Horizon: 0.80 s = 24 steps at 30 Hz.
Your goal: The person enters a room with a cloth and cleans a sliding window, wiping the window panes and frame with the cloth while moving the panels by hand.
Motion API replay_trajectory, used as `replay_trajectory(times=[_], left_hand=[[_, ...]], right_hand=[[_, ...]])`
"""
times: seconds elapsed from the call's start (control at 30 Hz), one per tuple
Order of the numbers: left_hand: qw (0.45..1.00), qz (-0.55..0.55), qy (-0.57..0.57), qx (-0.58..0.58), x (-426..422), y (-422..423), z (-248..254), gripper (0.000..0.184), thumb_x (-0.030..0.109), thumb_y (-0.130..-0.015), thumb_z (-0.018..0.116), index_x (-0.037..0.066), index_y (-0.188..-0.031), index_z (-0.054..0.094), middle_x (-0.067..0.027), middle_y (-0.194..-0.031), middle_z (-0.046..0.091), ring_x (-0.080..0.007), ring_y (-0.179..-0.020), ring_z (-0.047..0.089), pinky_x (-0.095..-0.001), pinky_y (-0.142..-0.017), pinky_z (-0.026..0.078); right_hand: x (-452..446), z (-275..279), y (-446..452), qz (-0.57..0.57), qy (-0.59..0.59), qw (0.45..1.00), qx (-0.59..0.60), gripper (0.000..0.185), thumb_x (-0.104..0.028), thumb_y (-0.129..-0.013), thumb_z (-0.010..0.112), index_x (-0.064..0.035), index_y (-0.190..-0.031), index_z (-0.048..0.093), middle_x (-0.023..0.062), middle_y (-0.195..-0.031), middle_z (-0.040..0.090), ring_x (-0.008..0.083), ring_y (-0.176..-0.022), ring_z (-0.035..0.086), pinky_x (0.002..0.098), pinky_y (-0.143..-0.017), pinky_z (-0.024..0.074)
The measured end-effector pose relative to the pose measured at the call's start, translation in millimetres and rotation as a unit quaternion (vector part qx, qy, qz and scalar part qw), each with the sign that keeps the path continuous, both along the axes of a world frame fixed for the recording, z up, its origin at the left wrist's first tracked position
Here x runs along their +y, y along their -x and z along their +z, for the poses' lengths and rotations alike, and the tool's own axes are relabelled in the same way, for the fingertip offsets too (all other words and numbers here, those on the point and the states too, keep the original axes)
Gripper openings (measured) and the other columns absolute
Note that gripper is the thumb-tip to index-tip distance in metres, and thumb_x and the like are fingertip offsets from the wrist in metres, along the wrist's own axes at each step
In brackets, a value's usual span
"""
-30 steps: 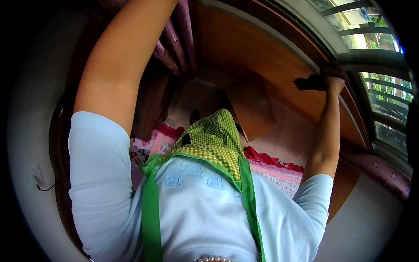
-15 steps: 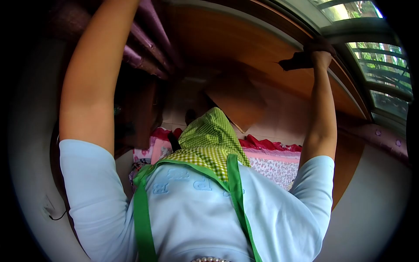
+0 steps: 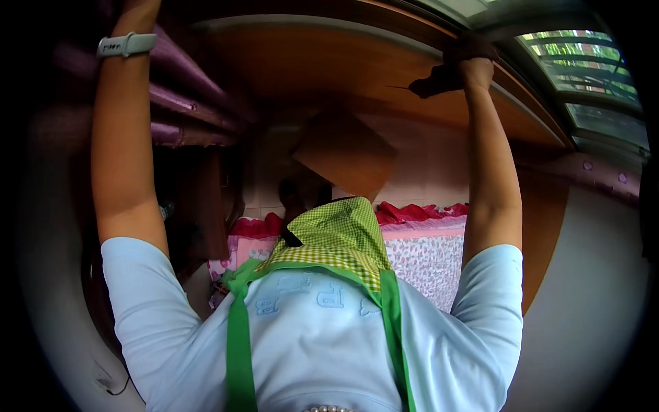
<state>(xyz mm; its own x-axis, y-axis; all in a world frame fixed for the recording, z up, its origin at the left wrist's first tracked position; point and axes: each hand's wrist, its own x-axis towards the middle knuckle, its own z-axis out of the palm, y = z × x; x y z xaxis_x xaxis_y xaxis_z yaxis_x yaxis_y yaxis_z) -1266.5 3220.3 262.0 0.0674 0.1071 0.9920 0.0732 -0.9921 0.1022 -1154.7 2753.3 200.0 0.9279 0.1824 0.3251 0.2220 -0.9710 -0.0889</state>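
My right hand (image 3: 478,67) is at the window ledge, at the upper right, closed round a dark cloth (image 3: 437,81). One end of the cloth hangs out to the left, with a thin thread at its tip. My fingers are mostly lost in the dark material. On the left my arm is raised, with a pale band (image 3: 128,45) at the wrist; the hand is beyond the top edge. Purple curtains (image 3: 182,82) hang beside that forearm. I wear a green checked apron (image 3: 340,230) over a light blue shirt (image 3: 316,350).
The barred window (image 3: 580,62) is at the upper right, above a brown wood panel (image 3: 329,58). A brown board (image 3: 347,154) stands on the tiled floor ahead. A patterned bed cover with a red frill (image 3: 425,264) lies in front of me. Dark furniture (image 3: 199,199) is at the left.
The view has shifted, so the window and right hand appear farther left. My left arm has swung leftward and its wrist band has come into view. The right hand still grips the cloth.
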Motion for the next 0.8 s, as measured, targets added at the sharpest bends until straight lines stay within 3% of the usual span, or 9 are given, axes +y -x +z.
replay_trajectory(times=[0.03,0.07,0.23,0.33,0.47,0.53,0.57,0.7,0.8], left_hand=[[0.998,-0.01,0.04,0.042,-8,8,7,0.089,0.021,-0.066,0.078,-0.006,-0.136,0.029,-0.0302,-0.134,0.037,-0.0424,-0.127,0.033,-0.0435,-0.108,0.025],[0.954,-0.227,0.162,0.109,-22,13,9,0.097,0.007,-0.071,0.064,-0.017,-0.138,-0.003,-0.0408,-0.132,0.025,-0.048,-0.12,0.036,-0.051,-0.106,0.025],[0.96,-0.2,0.15,0.129,-25,21,11,0.093,0.006,-0.071,0.064,-0.017,-0.137,0.003,-0.038,-0.125,0.031,-0.0465,-0.114,0.04,-0.0508,-0.101,0.031],[0.948,-0.225,0.182,0.131,-31,25,16,0.091,0.006,-0.071,0.065,-0.017,-0.136,0.005,-0.0363,-0.123,0.032,-0.0456,-0.113,0.041,-0.0508,-0.1,0.032],[0.957,-0.214,0.155,0.118,-26,19,11,0.093,0.008,-0.071,0.067,-0.017,-0.137,0.006,-0.0356,-0.125,0.031,-0.0458,-0.113,0.04,-0.0518,-0.102,0.03],[0.994,-0.052,0.078,0.058,-20,13,6,0.088,0.019,-0.067,0.077,-0.006,-0.137,0.029,-0.029,-0.134,0.038,-0.0415,-0.126,0.035,-0.0434,-0.107,0.027],[0.996,-0.068,0.049,0.027,-18,11,5,0.085,0.016,-0.068,0.075,-0.005,-0.137,0.03,-0.0279,-0.134,0.038,-0.0407,-0.125,0.037,-0.0431,-0.106,0.03],[0.979,-0.085,0.178,0.046,-40,20,8,0.084,0.016,-0.07,0.075,-0.004,-0.138,0.029,-0.0267,-0.135,0.038,-0.0395,-0.124,0.039,-0.0429,-0.106,0.031],[0.988,-0.048,0.139,0.051,-28,18,4,0.085,0.014,-0.07,0.075,-0.003,-0.138,0.028,-0.0264,-0.136,0.038,-0.0397,-0.125,0.038,-0.0436,-0.105,0.033]], right_hand=[[6,8,6,-0.006,0.012,0.999,0.032,0.033,-0.028,-0.066,0.069,-0.0133,-0.095,0.069,0.0165,-0.095,0.066,0.0346,-0.095,0.063,0.041,-0.079,0.0502],[6,13,11,-0.012,0.025,0.998,0.064,0.033,-0.029,-0.066,0.069,-0.014,-0.095,0.069,0.0159,-0.096,0.067,0.0343,-0.094,0.063,0.0409,-0.079,0.0503],[-26,-27,-13,-0.033,-0.062,0.998,-0.003,0.033,-0.031,-0.066,0.069,-0.0146,-0.095,0.068,0.0194,-0.096,0.065,0.0375,-0.096,0.062,0.0419,-0.08,0.0498],[-22,-36,-23,-0.062,0.014,0.998,-0.026,0.034,-0.03,-0.067,0.069,-0.0152,-0.097,0.067,0.0187,-0.098,0.065,0.0385,-0.097,0.061,0.0421,-0.08,0.0495],[16,16,19,-0.055,0.021,0.996,0.069,0.033,-0.027,-0.067,0.068,-0.0144,-0.097,0.067,0.0192,-0.099,0.065,0.0391,-0.098,0.06,0.0432,-0.081,0.0493],[14,11,18,-0.037,-0.045,0.998,0.007,0.031,-0.026,-0.067,0.068,-0.0125,-0.095,0.067,0.0207,-0.098,0.064,0.039,-0.098,0.06,0.0435,-0.082,0.0493],[11,10,20,-0.028,-0.076,0.997,0.011,0.03,-0.024,-0.068,0.066,-0.0107,-0.095,0.066,0.0217,-0.097,0.064,0.0393,-0.099,0.06,0.0436,-0.082,0.0493],[30,28,29,-0.076,-0.023,0.996,0.046,0.026,-0.019,-0.07,0.062,-0.009,-0.094,0.067,0.0223,-0.101,0.063,0.0382,-0.101,0.059,0.0423,-0.083,0.0492],[24,22,23,-0.079,-0.031,0.994,0.062,0.026,-0.019,-0.07,0.063,-0.0081,-0.093,0.067,0.0233,-0.102,0.062,0.0378,-0.103,0.059,0.0396,-0.085,0.0489]])
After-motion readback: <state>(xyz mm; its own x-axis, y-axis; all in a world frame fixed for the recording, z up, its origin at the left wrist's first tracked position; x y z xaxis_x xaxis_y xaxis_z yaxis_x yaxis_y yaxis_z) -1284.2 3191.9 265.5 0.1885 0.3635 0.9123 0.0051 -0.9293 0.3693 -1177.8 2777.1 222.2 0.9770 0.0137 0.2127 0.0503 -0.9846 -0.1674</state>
